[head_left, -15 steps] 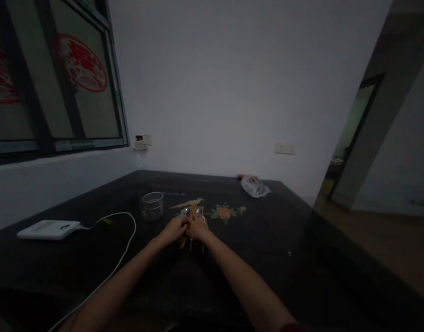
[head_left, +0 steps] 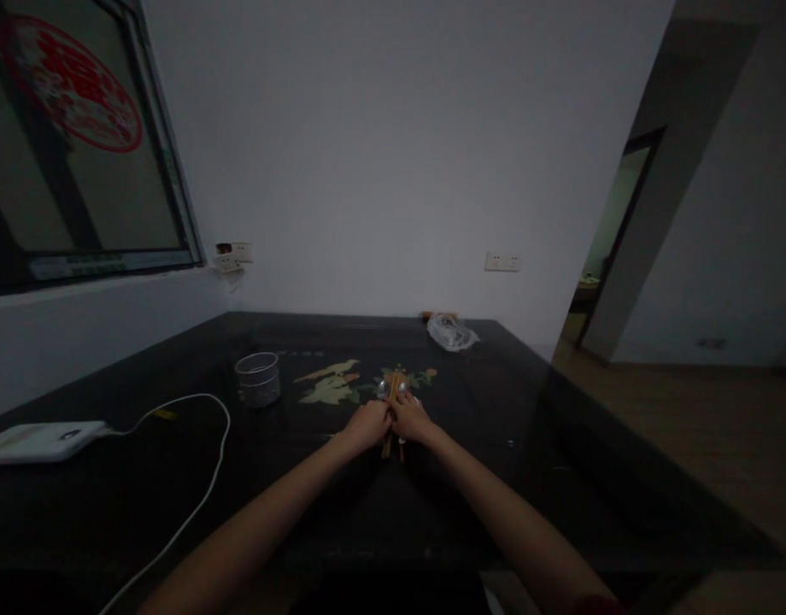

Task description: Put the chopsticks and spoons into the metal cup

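Observation:
Both hands meet over the dark table around a bundle of wooden chopsticks point(head_left: 386, 448) and shiny metal spoons point(head_left: 381, 388). My left hand point(head_left: 368, 424) is closed on the bundle from the left. From the right, my right hand point(head_left: 411, 418) wraps the same bundle, its fingers against the left hand's. The spoon bowls and one end of the chopsticks show beyond the fingers. On the near side, the other chopstick ends poke out below the hands. The middle of the bundle is hidden by the fingers.
A clear round container point(head_left: 258, 381) stands left of the hands on the black table point(head_left: 470, 495). Farther left lies a white power bank point(head_left: 43, 442) with a white cable point(head_left: 223, 444) looping toward me. A crumpled plastic bag point(head_left: 452, 333) sits at the back edge.
The view has turned left-to-right, so the table things appear farther left. Both hands and the bundle now lie farther right in view, still together.

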### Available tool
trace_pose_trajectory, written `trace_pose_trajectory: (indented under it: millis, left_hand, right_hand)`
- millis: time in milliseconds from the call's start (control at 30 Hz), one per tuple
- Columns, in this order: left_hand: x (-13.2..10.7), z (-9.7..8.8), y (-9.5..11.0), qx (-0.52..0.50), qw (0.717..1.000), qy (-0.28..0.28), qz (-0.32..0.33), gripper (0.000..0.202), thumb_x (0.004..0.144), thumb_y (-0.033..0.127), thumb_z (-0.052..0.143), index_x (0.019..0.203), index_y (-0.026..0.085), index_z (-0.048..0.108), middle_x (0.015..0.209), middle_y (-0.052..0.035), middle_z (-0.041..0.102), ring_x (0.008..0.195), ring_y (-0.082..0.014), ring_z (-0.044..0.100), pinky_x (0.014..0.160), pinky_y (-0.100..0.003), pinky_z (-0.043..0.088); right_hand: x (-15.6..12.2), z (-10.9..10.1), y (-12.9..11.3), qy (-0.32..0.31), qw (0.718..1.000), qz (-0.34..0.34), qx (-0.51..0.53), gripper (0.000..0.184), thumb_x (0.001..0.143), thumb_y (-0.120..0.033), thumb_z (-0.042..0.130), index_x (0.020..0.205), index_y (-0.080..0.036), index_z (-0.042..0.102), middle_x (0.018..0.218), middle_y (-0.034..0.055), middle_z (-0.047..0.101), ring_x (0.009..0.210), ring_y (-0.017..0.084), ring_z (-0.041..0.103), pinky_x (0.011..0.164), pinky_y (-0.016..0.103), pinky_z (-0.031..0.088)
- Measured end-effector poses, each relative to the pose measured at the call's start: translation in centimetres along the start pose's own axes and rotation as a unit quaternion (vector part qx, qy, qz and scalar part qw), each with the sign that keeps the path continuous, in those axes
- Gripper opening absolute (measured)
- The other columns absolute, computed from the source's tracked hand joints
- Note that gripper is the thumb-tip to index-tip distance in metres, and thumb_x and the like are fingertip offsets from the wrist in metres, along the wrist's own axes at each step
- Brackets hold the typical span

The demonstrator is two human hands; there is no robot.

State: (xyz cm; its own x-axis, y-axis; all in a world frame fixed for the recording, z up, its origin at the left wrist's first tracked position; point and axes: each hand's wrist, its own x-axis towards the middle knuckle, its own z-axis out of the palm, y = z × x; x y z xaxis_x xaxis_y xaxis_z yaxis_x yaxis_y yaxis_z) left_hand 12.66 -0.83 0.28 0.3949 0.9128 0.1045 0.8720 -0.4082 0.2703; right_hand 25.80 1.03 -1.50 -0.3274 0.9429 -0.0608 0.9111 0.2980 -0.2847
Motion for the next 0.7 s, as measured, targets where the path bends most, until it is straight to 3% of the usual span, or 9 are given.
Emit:
trace_pose_trajectory:
  millis: [133,233,467,700]
  left_hand:
    - [0.6,0.8,2.8,-0.010,1.000,-0.009,0.005,0.032,0.089,0.022,0.035,0.101,0.016,0.064,0.102,-0.0132,0.067,0.093,-0.0220,0.065,0.081,-0.031,0.049]
    - [0.6,1.8,3.8,-0.034,0.999,0.006,0.018,0.032,0.088,0.021,0.036,0.105,0.016,0.063,0.106,-0.0121,0.067,0.097,-0.0214,0.064,0.084,-0.030,0.048]
    - [-0.1,2.7,3.3,-0.121,0.985,0.024,0.118,0.034,0.087,0.019,0.040,0.114,0.016,0.059,0.121,-0.0099,0.060,0.111,-0.0193,0.056,0.097,-0.031,0.042]
    - [-0.2,3.5,2.8,-0.147,0.977,0.057,0.144,0.033,0.086,0.018,0.040,0.115,0.016,0.058,0.124,-0.0099,0.057,0.114,-0.0191,0.053,0.101,-0.033,0.039]
  right_hand:
    - [-1.3,-0.4,2.8,0.015,1.000,0.005,-0.005,0.067,0.078,-0.024,0.053,0.141,-0.026,0.033,0.152,0.0110,0.021,0.139,0.032,0.017,0.107,0.054,0.022]
    - [-2.2,-0.3,4.4,0.028,1.000,0.006,-0.007,0.065,0.078,-0.023,0.054,0.140,-0.025,0.036,0.151,0.0115,0.023,0.139,0.031,0.016,0.107,0.051,0.022]
    - [-3.5,-0.4,5.4,0.044,0.999,0.017,0.002,0.061,0.081,-0.032,0.054,0.139,-0.025,0.038,0.150,0.0108,0.027,0.138,0.032,0.019,0.106,0.052,0.021]
    - [-3.9,-0.6,4.9,0.056,0.998,0.039,-0.008,0.059,0.082,-0.036,0.053,0.138,-0.026,0.039,0.149,0.0104,0.029,0.137,0.032,0.021,0.106,0.053,0.020]
